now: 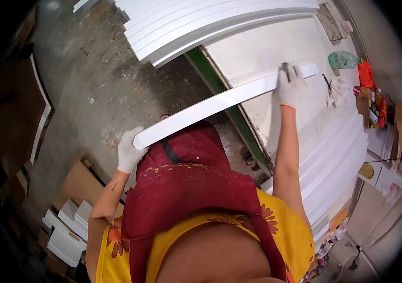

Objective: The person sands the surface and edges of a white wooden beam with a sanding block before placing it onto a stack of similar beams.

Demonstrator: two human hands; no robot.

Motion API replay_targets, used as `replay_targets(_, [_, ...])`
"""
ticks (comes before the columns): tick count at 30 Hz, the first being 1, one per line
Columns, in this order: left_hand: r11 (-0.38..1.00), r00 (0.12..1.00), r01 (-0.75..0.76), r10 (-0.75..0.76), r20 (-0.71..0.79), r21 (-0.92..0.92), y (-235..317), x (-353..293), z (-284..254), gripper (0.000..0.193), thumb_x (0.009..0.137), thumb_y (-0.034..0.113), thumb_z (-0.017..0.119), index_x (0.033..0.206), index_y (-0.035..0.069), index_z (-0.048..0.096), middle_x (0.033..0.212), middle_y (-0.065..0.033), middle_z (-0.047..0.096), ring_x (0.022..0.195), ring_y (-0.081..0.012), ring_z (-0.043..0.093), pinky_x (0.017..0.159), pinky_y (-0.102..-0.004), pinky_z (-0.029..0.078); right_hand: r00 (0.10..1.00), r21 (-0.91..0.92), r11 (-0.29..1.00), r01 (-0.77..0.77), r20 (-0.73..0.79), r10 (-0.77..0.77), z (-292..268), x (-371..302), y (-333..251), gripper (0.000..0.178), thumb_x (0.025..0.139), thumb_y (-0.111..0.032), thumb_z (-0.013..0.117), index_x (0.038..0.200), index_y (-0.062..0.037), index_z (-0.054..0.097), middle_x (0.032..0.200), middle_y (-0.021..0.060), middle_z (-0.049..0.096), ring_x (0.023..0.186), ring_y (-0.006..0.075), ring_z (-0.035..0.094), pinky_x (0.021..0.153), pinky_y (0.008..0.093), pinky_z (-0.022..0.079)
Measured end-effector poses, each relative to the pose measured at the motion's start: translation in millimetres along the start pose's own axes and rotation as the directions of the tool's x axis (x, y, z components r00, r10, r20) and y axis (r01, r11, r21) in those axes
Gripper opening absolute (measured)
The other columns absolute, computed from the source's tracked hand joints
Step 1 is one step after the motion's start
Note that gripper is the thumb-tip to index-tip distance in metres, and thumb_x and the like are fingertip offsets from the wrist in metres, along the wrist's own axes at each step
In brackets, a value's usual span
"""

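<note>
A long, narrow white board [210, 107] slants across in front of me, its right part lying over the white worktop [238, 52] and its left part reaching out past the edge. My left hand [130, 150], in a white knit glove, is closed round the board's near left end. Toward the far right end, my gloved right hand [291, 87] presses on the board from above. A small dark block [284, 70] shows between its fingers, mostly covered by them; its exact kind cannot be made out.
White boards [220, 16] are stacked at the far side, and more boards [335, 158] lie at the right. On the worktop are a knife [326, 81], a green plastic bottle [344, 60] and an orange-red container [365, 74]. Brown panels [17, 104] stand at the left.
</note>
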State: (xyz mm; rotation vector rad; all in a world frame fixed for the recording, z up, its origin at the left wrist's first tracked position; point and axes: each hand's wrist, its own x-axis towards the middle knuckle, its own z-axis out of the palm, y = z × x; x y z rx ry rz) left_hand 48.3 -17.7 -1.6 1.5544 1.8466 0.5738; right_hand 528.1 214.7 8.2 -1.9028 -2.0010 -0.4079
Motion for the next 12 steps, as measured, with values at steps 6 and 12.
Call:
replay_targets(6, [0.996, 0.994, -0.039, 0.031, -0.102, -0.083, 6.3, 18.4, 20.3, 0.050, 0.070, 0.013, 0.082, 0.117, 0.008, 0.067, 0.113, -0.0144, 0.068, 0.107, -0.0337, 0.066, 0.095, -0.0397, 0.052, 0.864, 0.462, 0.792, 0.400, 0.098, -0.494, -50.4, -46.7, -185.4, 0.015, 0.084, -0.017, 0.065, 0.098, -0.0119, 0.067, 0.109, 0.0086, 0.063, 0.097, 0.0279, 0.063, 0.078, 0.0399, 0.052])
replay_targets(12, [0.902, 0.991, 0.107, -0.061, 0.123, -0.419, 5.1, 17.4, 23.2, 0.071, 0.075, 0.014, 0.081, 0.140, 0.013, 0.055, 0.138, -0.0147, 0.059, 0.126, -0.0313, 0.059, 0.109, -0.0390, 0.045, 0.555, 0.683, 0.646, 0.342, 0.408, -0.725, -77.9, -93.5, -248.2, 0.051, 0.072, -0.031, 0.077, 0.122, -0.0219, 0.070, 0.141, 0.0109, 0.059, 0.122, 0.0313, 0.057, 0.094, 0.0470, 0.050])
